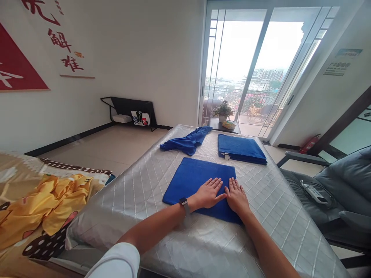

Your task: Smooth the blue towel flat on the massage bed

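Note:
A blue towel (188,179) lies spread flat on the quilted silver mattress (139,200). My left hand (209,193) rests palm down on its right half, fingers stretched out. Beside it, my right hand (237,196) lies flat along the towel's right edge, its thumb close to the left thumb. Neither hand grips anything. Farther back to the right sits a neat stack of folded blue towels (242,146) with a white tag (226,156) at its front edge. A crumpled blue towel (188,142) lies at the far left of the mattress.
Yellow patterned bedding (58,197) lies at the left. A grey armchair (307,185) with a white device (315,193) on its seat stands at the right. Beyond the mattress, a small table (216,126) holds a potted plant (223,112) before the sliding glass door (249,69).

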Action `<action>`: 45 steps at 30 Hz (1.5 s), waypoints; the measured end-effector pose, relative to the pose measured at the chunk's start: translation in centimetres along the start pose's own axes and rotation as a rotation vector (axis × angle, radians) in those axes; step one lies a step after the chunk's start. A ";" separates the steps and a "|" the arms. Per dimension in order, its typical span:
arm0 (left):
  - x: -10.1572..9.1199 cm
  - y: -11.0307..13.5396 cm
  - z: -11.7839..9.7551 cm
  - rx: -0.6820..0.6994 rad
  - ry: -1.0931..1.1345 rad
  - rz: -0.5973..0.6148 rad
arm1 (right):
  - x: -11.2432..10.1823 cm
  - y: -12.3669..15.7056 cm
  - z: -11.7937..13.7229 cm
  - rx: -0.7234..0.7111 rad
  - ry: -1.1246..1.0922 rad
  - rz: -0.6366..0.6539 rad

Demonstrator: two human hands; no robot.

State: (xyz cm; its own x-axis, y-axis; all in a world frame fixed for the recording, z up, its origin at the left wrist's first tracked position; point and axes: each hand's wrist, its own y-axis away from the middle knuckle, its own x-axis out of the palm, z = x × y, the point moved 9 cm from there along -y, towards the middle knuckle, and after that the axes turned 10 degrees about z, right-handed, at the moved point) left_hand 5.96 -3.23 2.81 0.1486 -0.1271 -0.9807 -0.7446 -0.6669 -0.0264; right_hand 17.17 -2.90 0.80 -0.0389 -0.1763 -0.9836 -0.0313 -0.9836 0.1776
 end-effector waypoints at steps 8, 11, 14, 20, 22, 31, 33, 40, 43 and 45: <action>-0.5 8.2 8.8 -0.239 0.059 0.107 | -0.1 0.0 0.1 0.004 -0.043 -0.011; -0.7 12.5 11.0 -0.312 0.065 0.117 | -0.5 0.2 0.2 -0.006 -0.045 -0.051; -0.8 16.6 10.9 -0.277 0.079 0.100 | -2.4 1.0 0.5 -0.062 -0.026 -0.148; -2.5 23.2 7.8 -0.192 0.104 -0.055 | -4.9 6.7 2.3 -0.466 -0.147 -0.129; -3.4 24.1 7.5 -0.241 0.125 -0.110 | -4.6 9.1 2.4 -0.561 -0.150 -0.114; -4.5 20.6 6.6 -0.233 0.068 -0.212 | -3.1 13.8 -0.5 -0.624 -0.076 -0.372; -4.2 20.2 6.3 -0.236 0.050 -0.218 | -2.8 14.0 -0.8 -0.621 -0.063 -0.404; -3.6 20.7 6.4 -0.292 0.081 -0.283 | -3.1 14.5 -0.1 -0.663 -0.003 -0.496; -3.4 20.7 6.6 -0.305 0.095 -0.276 | -3.5 14.6 0.4 -0.672 0.000 -0.515; -3.4 20.6 6.7 -0.315 0.109 -0.269 | -3.7 14.6 0.6 -0.667 -0.019 -0.513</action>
State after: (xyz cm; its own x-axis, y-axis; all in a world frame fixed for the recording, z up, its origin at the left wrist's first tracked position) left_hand -14.20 -11.64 4.31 0.3914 0.0165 -0.9201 -0.4369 -0.8766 -0.2017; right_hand 16.24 -16.59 7.04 -0.1976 0.2931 -0.9354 0.5473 -0.7587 -0.3534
